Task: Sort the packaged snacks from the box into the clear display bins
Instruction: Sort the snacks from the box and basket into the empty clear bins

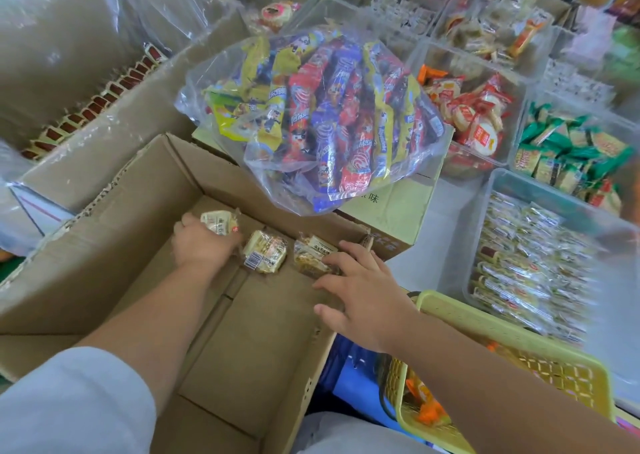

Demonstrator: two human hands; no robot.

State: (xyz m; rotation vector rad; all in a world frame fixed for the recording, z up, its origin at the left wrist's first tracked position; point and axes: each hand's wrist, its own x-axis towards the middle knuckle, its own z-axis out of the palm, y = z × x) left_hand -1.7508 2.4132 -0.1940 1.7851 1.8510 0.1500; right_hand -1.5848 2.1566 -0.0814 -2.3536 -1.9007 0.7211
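Shiny plastic sits in my left grip (204,242), curled round a snack packet (220,223). My right grip (363,290), spread open, touches the second packet (313,254). A third packet (265,251) lies between, inside the box (242,332). I'd pinch firmly, then lift clear.

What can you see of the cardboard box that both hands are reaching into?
The cardboard box is plain brown corrugated card, open on top, with its flaps folded outward and a ragged edge on the left flap. Its floor is mostly bare; three small clear-wrapped packs are by the far wall. The left hand grips the leftmost pack, the middle pack lies free, and the right hand touches the rightmost pack with straight fingers.
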